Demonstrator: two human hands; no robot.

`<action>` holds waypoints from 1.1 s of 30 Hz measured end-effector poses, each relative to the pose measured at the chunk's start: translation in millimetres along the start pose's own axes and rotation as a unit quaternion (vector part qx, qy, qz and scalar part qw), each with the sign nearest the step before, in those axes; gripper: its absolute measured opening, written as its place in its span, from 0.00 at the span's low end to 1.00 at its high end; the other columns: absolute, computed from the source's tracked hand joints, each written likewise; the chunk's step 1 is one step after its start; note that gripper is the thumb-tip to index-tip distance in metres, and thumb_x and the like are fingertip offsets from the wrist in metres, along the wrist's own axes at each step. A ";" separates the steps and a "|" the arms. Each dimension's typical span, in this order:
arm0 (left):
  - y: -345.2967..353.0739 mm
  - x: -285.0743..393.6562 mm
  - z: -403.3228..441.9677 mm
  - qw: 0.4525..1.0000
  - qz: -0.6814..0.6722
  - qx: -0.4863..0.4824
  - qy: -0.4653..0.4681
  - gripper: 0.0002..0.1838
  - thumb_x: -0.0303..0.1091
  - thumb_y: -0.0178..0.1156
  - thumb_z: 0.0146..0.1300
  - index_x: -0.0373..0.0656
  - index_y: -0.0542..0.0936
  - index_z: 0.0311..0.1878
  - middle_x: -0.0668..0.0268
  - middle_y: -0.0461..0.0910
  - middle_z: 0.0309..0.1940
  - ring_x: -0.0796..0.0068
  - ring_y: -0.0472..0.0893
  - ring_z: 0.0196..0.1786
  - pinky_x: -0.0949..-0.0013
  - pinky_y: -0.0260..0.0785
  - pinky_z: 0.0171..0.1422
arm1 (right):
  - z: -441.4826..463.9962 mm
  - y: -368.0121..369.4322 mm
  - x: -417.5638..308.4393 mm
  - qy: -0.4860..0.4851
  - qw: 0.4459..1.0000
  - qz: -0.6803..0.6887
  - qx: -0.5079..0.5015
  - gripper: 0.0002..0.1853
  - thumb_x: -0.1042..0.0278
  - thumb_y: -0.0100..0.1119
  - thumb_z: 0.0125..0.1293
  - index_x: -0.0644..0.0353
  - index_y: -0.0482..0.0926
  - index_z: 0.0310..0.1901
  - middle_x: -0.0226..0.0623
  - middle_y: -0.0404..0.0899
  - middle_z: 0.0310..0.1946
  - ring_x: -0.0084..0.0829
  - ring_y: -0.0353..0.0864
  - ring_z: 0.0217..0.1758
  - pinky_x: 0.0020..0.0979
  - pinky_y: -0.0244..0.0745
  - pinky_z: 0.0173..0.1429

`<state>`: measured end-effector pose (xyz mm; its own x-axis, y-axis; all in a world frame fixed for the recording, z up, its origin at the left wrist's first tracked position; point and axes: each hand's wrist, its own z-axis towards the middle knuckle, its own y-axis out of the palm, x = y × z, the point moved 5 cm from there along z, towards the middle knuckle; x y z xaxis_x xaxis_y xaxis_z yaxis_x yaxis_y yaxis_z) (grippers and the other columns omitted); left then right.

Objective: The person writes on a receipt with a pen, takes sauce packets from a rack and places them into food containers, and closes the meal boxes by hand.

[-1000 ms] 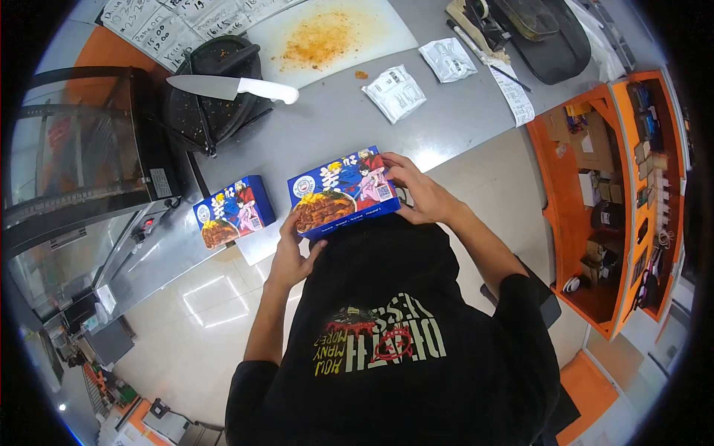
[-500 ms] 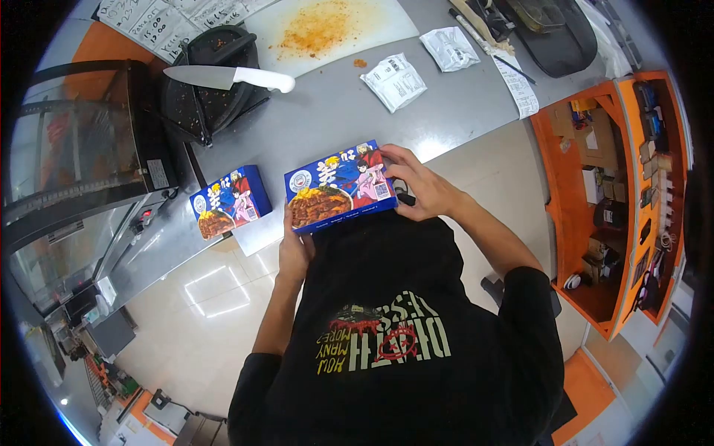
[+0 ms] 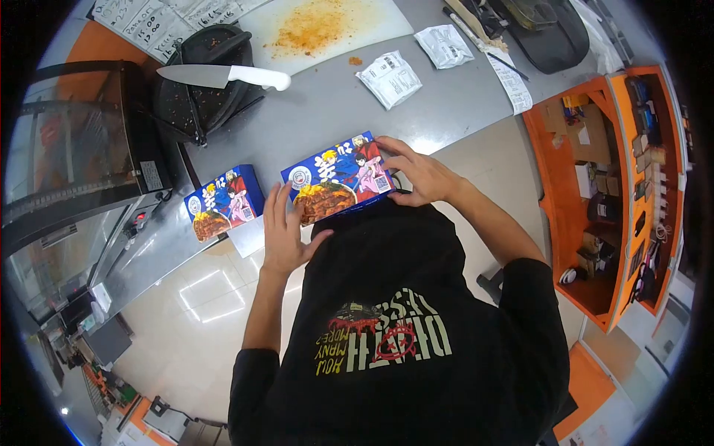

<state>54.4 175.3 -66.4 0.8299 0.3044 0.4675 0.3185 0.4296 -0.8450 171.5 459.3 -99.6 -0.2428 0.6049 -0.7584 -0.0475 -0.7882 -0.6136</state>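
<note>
A blue printed food box [image 3: 342, 178] with cartoon figures and a picture of a meal is held in front of my body, near the counter's front edge. My right hand [image 3: 420, 175] grips its right end, fingers on the upper corner and thumb at the lower one. At the left end, my left hand [image 3: 286, 234] has its fingers spread, the tips beside or lightly against the box's edge; contact is hard to tell. A second, matching food box [image 3: 223, 202] rests on the counter to the left of that hand.
A white-handled knife [image 3: 223, 76] lies across a round black appliance [image 3: 201, 100]. Behind are a stained white cutting board [image 3: 372, 18], two silver packets [image 3: 390, 79] [image 3: 444, 46], a receipt [image 3: 510, 83] and a black tray [image 3: 547, 44]. An orange shelf unit [image 3: 617, 186] stands right, a glass display case [image 3: 82, 134] left.
My left hand has loosened from under the box's left end, its fingers now raised and spread along that edge. The right hand keeps its hold. The view has shifted slightly.
</note>
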 end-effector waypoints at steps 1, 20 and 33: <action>-3.1 3.3 13.6 1.000 0.002 -0.020 0.000 0.47 0.47 0.79 0.58 0.47 0.68 0.77 0.39 0.62 0.77 0.30 0.62 0.78 0.32 0.57 0.78 | -0.8 1.2 -0.5 0.007 1.000 -0.002 0.007 0.36 0.67 0.79 0.52 0.52 0.70 0.62 0.52 0.61 0.77 0.57 0.81 0.64 0.46 0.83 0.60; 31.7 29.8 64.0 0.957 0.184 -0.224 0.029 0.45 0.51 0.66 0.68 0.47 0.60 0.83 0.29 0.59 0.77 0.21 0.60 0.78 0.34 0.52 0.82 | -52.4 123.6 -41.8 0.283 0.756 0.168 0.566 0.35 0.79 0.76 0.60 0.61 0.71 0.68 0.42 0.74 0.60 0.34 0.84 0.55 0.32 0.87 0.51; 44.1 53.1 77.0 0.956 0.189 -0.223 0.036 0.42 0.50 0.65 0.71 0.36 0.61 0.79 0.19 0.68 0.66 0.18 0.72 0.67 0.39 0.73 0.68 | -25.3 163.9 -52.6 0.262 0.709 0.294 0.585 0.32 0.77 0.73 0.60 0.66 0.67 0.63 0.50 0.73 0.54 0.34 0.88 0.43 0.32 0.86 0.43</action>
<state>77.2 275.8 -58.9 0.9485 0.3002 0.1011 0.1397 -0.1099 -0.9841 201.0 301.2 -165.9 -0.1752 -0.1490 -0.9732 -0.9329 -0.2909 0.2124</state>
